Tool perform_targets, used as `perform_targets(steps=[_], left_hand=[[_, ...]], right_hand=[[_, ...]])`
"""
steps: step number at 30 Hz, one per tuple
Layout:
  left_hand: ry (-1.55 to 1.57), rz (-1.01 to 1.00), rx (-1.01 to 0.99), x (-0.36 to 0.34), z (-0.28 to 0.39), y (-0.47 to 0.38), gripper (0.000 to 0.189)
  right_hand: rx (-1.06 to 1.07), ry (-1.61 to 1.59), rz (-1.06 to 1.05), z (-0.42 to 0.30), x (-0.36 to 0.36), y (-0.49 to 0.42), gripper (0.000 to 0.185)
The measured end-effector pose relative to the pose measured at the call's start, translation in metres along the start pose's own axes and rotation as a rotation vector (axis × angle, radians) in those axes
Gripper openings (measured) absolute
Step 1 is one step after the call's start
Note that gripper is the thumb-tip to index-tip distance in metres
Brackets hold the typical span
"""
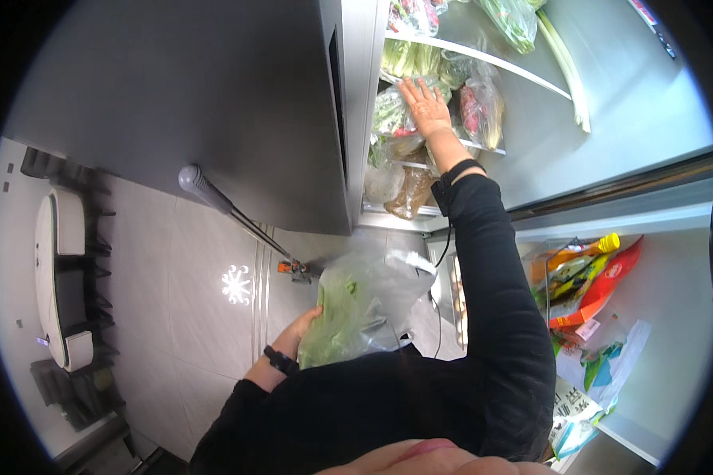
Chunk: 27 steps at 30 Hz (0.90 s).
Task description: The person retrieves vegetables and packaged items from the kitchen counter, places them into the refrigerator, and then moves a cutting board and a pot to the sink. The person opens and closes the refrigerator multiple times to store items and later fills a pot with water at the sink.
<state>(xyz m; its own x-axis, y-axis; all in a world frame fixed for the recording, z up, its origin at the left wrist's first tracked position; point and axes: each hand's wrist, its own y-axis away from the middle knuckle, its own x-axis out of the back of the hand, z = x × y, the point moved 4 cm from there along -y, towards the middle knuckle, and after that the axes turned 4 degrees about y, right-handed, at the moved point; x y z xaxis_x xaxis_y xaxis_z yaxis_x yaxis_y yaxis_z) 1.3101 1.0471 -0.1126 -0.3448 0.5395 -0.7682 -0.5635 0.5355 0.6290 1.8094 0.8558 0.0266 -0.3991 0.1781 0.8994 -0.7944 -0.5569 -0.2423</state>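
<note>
An open refrigerator stands before me, its shelves (pixel 469 52) holding bagged vegetables. My right hand (pixel 429 113), fingers spread, lies on or just over a clear plastic bag of greens (pixel 390 113) on a shelf. Right of it is a bag with reddish-purple and pale produce (pixel 481 110); below sits a bag of something brown (pixel 412 193). My left hand (pixel 311 320) holds a clear plastic bag of green leafy vegetables (pixel 341 309) against my front, its fingers partly hidden by the bag. Long scallion-like stalks (pixel 564 65) lie at the upper right.
The refrigerator door at lower right holds a yellow-capped bottle (pixel 609 242), a red packet (pixel 612 276) and other packets, with eggs (pixel 457 291) in another rack. A grey-handled pole (pixel 214 196) leans at the left over the tiled floor. A white cushioned seat or bench (pixel 46 279) is far left.
</note>
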Motion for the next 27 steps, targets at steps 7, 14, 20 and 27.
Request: perform_targets(steps=[7,14,20,27], left_hand=[[0.070,0.003,-0.047,0.006,-0.006,0.001,0.067],[0.062,-0.023,-0.023,0.008,0.008,-0.025,0.058],[0.089,-0.176,-0.001,-0.014,0.035,-0.050,0.056],[0.066,-0.287,-0.045,-0.048,0.065,-0.045,0.061]], right_hand=[[-0.025,-0.100,-0.442,0.008,-0.019,-0.026,0.054],[-0.471,-0.575,0.160,0.067,0.019,0.015,0.045],[-0.782,-2.161,0.113,0.057,0.059,0.091,0.037],[-0.821,-2.642,0.199,0.040,0.104,0.187,0.046]])
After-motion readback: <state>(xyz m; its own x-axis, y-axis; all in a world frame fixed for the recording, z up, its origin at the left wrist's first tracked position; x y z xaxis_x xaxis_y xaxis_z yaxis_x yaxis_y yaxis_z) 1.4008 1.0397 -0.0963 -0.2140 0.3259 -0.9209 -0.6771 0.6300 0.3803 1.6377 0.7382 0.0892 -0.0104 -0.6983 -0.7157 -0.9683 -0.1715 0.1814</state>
